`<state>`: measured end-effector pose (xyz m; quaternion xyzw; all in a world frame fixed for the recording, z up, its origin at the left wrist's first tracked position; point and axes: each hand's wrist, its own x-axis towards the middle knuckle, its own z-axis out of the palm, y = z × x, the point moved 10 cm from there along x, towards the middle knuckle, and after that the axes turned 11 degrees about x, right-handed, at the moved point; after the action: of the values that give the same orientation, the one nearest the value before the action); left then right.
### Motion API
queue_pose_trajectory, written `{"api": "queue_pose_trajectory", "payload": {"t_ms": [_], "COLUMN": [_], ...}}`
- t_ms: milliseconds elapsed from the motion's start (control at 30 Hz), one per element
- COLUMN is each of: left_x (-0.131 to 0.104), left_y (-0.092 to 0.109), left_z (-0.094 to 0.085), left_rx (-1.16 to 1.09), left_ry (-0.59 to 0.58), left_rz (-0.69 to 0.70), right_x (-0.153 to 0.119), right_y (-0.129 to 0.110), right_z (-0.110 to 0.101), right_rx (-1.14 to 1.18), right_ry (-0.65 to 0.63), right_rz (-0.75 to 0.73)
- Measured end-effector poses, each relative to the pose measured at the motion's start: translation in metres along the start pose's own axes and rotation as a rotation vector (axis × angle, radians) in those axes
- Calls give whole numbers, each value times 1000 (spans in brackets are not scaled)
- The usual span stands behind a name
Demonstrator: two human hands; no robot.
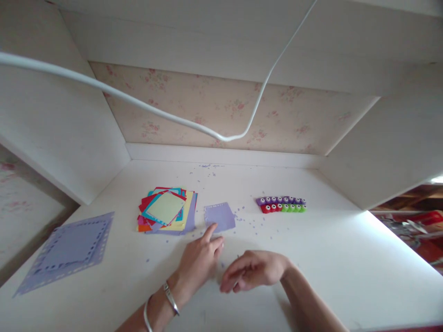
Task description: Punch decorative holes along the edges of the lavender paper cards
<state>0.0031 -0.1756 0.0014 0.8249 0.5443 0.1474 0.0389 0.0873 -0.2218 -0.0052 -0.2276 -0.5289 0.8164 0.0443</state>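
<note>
A: Left hand (199,260)?
B: Grip loosely spread, holding nothing; forefinger at sheet (223,215) near edge, probably steadying it.
A: Right hand (254,272)?
B: Curled above counter (346,258); can't tell whether it grips anything.
A: Sheet's place?
B: On counter, between stack (166,207) and blocks (283,207), likely for easy reach.

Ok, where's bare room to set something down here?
Right of the eye-dotted pieces, out to the right table edge; also the gap between the lilac sheets and paper stack. Crowded: the middle, with small lilac square, scattered bits, left hand and right hand.
</note>
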Motion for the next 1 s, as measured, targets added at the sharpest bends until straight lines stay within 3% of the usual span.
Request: {"api": "queue_pose_trajectory", "payload": {"t_ms": [67, 133, 233, 300, 400, 467, 600, 667, 733, 900, 1000], "left_x": [8, 13, 16, 16, 11, 6, -1, -3, -4, -7, -8], "left_y": [0, -2, -9, -19, -37, -48, -56, -53, -48, -40, -42], "left_z": [3, 6, 2, -8, -30, -46, -69, -73, -69, -41, -29], "left_rx": [50, 75, 71, 52, 18, 6, 16, 19, 28, 61, 48], "left_ry": [7, 12, 52, 112, 234, 315, 388, 376, 333, 239, 245], "left_rz": [4, 10, 9, -18, -83, -113, -66, 3, 75, 183, 191], "right_x": [5, 13, 15, -3, -29, -34, -11, -10, -24, -104, -136], "right_y": [10, 12, -6, -23, -44, -46, -26, -24, -28, -46, -45], "right_z": [17, 7, -57, -102, -130, -132, -117, -116, -127, -151, -162], "right_rx": [-44, -68, -129, -228, -431, -441, -290, -311, -388, -844, -1022], "right_ry": [-115, -55, 354, 680, 967, 998, 774, 799, 984, 1686, 1894], "right_rz": [77, 44, -166, -324, -472, -486, -348, -334, -347, -265, -101]}}
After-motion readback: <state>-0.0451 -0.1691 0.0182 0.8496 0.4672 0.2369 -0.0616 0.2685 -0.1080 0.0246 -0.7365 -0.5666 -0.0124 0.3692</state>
